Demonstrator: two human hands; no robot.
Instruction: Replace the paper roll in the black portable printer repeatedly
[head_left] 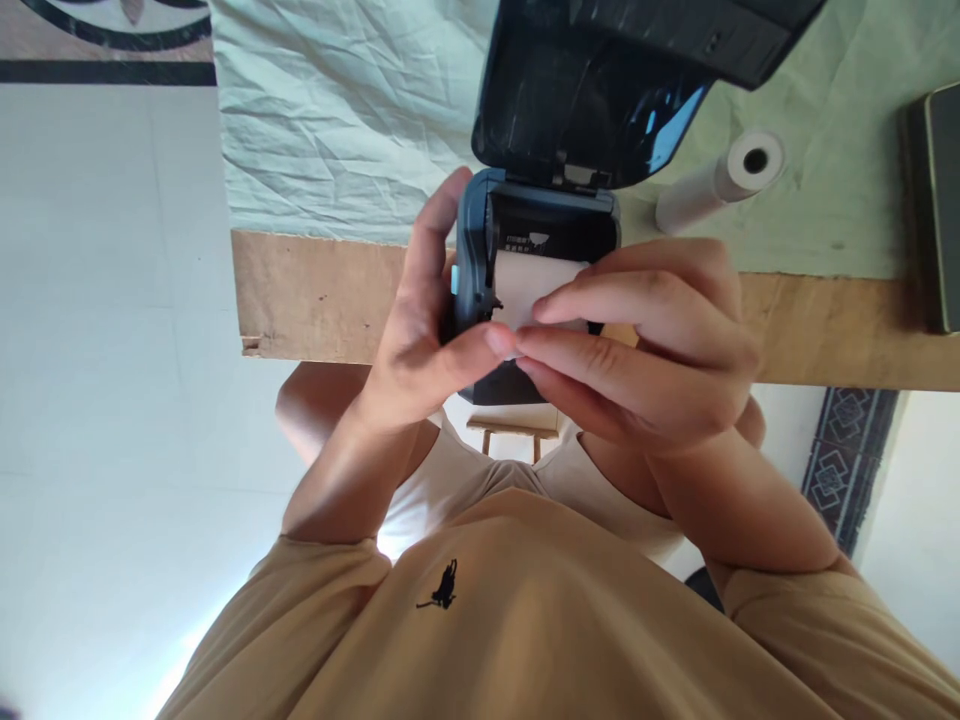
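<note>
A small dark blue label printer (472, 250) is held at the table's front edge, its black lid (585, 100) swung up and away from me. Inside its bay lies a white paper roll (536, 280). My left hand (420, 330) wraps round the printer's left side, the thumb reaching across to the paper's near edge. With fingertips pinched together, my right hand (652, 345) grips that same edge of the paper, touching my left thumb. The right end of the roll is hidden behind my right fingers.
On the pale green cloth (337, 130) to the right stands another white paper roll (697, 195) with a dark core. A dark, flat-edged object (941, 210) lies at the far right. The wooden table edge (300, 295) runs below the cloth. A wooden stool (512, 430) shows underneath.
</note>
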